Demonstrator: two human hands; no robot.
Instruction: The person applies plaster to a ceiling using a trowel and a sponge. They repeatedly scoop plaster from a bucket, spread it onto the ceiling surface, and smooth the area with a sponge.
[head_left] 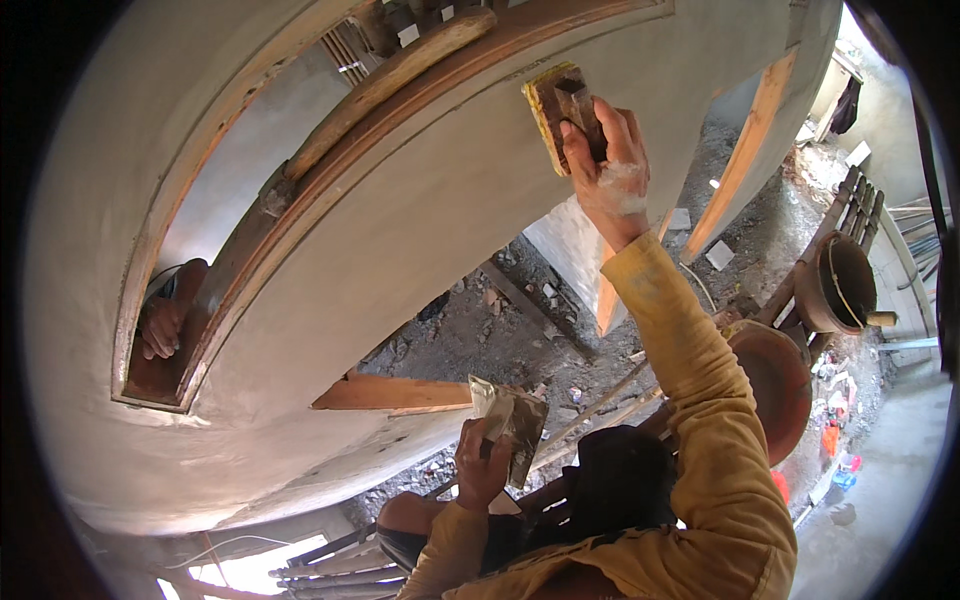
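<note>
Raised high, my right hand (pixel 615 180) grips a sponge float (pixel 545 125) by its back, with the yellow sponge face toward the smooth grey plastered wall (pixel 450 215). Whether the sponge touches the wall or hovers just off it, I cannot tell. White plaster smears the back of that hand. Lower down, near my body, my left hand (pixel 482 472) is closed around the handle of a plastering trowel (pixel 522 425), whose flat metal blade is tilted and smeared with plaster. Both arms wear mustard-yellow sleeves.
A wood-framed opening (pixel 190 395) cuts through the wall, crossed by a wooden pole (pixel 390 85). Another person's hand (pixel 160 325) rests in its lower corner. To the right, a round tub (pixel 770 385) and a bucket (pixel 838 280) stand by bamboo poles (pixel 860 205). Rubble (pixel 450 340) lies below.
</note>
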